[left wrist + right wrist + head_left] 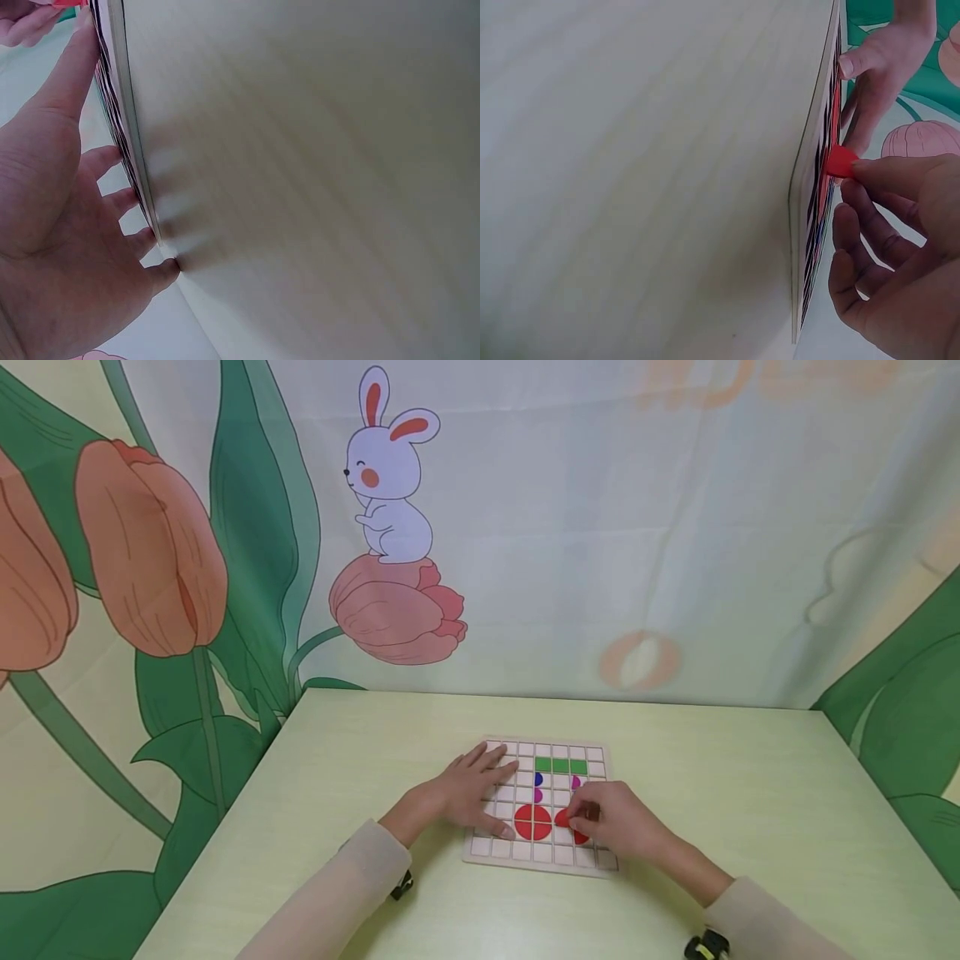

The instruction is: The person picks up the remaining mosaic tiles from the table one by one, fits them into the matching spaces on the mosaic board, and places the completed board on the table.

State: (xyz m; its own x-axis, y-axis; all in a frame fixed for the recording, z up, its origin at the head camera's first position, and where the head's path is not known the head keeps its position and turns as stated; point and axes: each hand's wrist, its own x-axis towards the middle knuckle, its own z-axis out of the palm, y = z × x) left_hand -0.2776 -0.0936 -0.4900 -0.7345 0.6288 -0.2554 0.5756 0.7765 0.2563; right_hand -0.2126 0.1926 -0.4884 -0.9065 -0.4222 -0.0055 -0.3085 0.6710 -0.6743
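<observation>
A square white grid board [525, 853] lies on the table. My left hand [468, 789] rests on its left side with the fingers spread, thumb near the lower rows. My right hand [618, 814] pinches a red rounded tile [841, 161] between thumb and forefinger at the board's right part, the tile touching or just above the surface. Partly under that hand shows another red piece [581, 838]. To its left, red quarter tiles form a full circle [532, 822]. Higher up are three green squares [560, 766], a blue rounded piece [538, 779] and magenta rounded pieces [537, 795].
The pale wooden table [360, 752] extends around the board on all sides. Behind it hangs a cloth backdrop printed with a rabbit [393, 485] and tulips [150, 552]. Black bands or devices [707, 945] sit at the sleeves.
</observation>
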